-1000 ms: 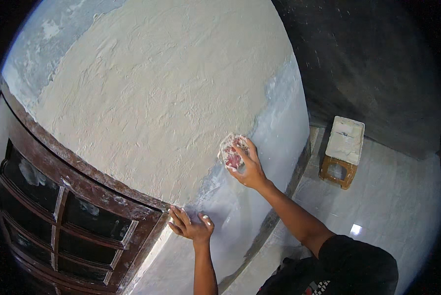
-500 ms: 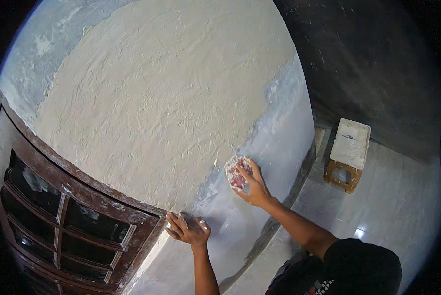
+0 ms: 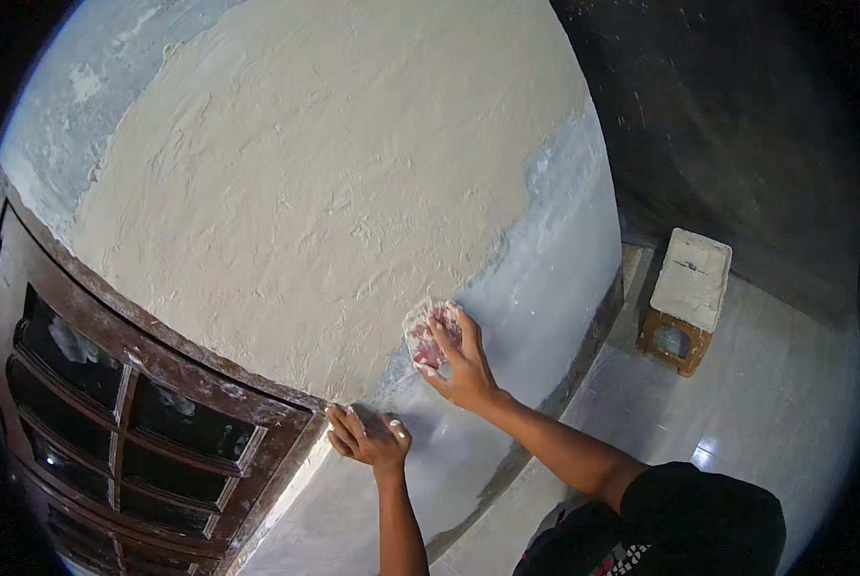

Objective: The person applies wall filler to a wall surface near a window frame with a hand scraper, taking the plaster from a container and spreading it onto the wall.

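Observation:
My right hand (image 3: 464, 370) grips a flat, rounded reddish hand tool (image 3: 432, 334) smeared with cream plaster. It lies against the wall at the lower right edge of a wide patch of wet, ridged cream plaster (image 3: 324, 192). Bare grey-white wall (image 3: 555, 250) borders that patch. My left hand (image 3: 372, 440) is open, fingers stretched out and smudged white, at the corner of the brown wooden window frame (image 3: 257, 408), just below the plaster's bottom edge. The hand tool's underside is hidden.
On the right, a tray of cream plaster (image 3: 694, 278) rests on a brown stool (image 3: 675, 341), which stands on the pale tiled floor (image 3: 756, 403). Behind it rises a dark wall (image 3: 737, 125). Paned glass (image 3: 185, 422) fills the window at lower left.
My right hand has slid left and slightly down with the hand tool, onto the plaster's edge. My left hand stays nearly where it was.

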The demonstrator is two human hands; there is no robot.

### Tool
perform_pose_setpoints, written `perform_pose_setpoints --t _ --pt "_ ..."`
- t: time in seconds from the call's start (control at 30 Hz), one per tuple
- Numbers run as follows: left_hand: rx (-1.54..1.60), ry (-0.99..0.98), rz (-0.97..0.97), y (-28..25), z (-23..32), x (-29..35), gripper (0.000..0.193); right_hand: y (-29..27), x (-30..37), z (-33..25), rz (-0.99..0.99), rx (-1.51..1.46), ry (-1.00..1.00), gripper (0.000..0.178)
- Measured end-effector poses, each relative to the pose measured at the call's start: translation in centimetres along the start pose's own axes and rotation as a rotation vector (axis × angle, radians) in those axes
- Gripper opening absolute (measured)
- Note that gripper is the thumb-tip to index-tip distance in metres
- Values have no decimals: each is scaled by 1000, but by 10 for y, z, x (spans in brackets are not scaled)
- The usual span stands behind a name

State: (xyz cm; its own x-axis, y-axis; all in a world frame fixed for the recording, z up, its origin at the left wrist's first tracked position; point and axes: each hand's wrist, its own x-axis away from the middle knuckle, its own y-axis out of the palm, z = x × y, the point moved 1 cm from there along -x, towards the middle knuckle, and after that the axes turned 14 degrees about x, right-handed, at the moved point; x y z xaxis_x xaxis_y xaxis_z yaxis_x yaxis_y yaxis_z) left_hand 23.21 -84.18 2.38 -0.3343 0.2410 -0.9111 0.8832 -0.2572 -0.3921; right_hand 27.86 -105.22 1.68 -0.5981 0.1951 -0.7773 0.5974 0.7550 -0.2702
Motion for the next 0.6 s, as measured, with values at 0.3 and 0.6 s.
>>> perform_pose_setpoints --t 0.3,0.6 --pt "-1 -23 -9 -2 3 0 66 6 -1 -11 11 -16 -54 75" --pt "-18 -20 -5 -3 1 0 66 1 -2 8 -5 21 -130 68"
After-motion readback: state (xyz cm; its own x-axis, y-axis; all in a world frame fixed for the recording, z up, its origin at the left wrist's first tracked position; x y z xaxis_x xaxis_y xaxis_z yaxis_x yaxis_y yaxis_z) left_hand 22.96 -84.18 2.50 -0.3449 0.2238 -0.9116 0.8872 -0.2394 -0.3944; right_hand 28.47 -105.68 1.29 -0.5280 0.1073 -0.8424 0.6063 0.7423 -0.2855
